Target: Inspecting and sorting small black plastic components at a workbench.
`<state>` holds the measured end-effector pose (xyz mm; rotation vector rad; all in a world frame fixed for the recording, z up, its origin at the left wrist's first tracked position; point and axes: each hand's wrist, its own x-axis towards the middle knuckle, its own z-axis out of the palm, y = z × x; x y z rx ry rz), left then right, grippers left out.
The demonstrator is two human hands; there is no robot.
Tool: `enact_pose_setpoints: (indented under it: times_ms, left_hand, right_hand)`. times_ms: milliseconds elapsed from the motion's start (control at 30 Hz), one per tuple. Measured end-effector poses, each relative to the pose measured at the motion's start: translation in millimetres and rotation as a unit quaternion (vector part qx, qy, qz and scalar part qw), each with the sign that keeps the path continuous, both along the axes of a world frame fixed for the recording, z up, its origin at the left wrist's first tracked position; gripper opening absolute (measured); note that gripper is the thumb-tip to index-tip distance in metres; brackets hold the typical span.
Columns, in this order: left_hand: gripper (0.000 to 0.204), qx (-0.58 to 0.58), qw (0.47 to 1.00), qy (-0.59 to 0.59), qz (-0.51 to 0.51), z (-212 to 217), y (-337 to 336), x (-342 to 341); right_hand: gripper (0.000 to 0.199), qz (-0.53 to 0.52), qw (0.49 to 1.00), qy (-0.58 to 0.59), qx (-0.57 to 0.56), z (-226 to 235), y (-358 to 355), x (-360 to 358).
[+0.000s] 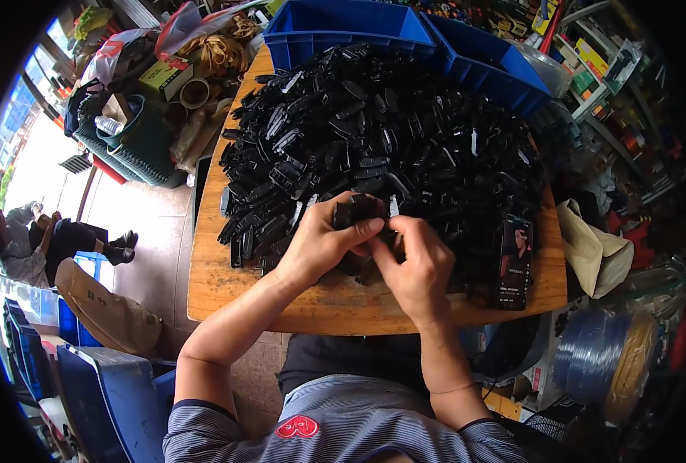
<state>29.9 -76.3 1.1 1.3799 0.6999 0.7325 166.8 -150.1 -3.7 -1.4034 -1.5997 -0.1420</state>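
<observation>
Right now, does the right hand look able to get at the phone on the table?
Probably yes: the phone is to the right of the right hand, with nothing covering it. That hand looks busy, though, at the black part in the left hand.

Red heart patch on shirt, below left hand: one legible word. Phone, right of right hand: screen text too small.

Parts heap on table; bins behind heap; phone toward table's right.
</observation>
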Motion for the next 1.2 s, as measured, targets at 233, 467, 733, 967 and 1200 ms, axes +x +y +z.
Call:
enact_pose_setpoints:
  times_ms: [233,467,733,967,1200]
  left_hand:
    - [0.028,-0.09,0.992,-0.078,-0.036,5.2,2.8,-1.3]
    - [0.033,-0.016,0.997,-0.022,-0.068,3.7,-1.5,-2.7]
    - [0.029,0.069,0.993,0.005,-0.098,7.3,-5.1,-0.7]
    - [0.03,0.055,0.993,0.016,-0.099,11.7,-8.2,-2.8]
    - [0.031,0.208,0.971,-0.01,-0.115,11.0,-4.9,-5.1]
  right_hand:
    - [0.025,0.134,0.946,0.258,-0.142,6.6,-9.4,5.2]
    - [0.03,0.098,0.954,0.259,-0.114,10.4,-9.6,23.2]
    - [0.017,0.176,0.883,0.42,-0.118,12.8,-16.1,23.0]
    - [0.014,0.26,0.77,0.559,-0.163,-1.3,-13.8,27.6]
    - [0.032,0.357,0.619,0.653,-0.252,-10.9,-16.7,29.6]
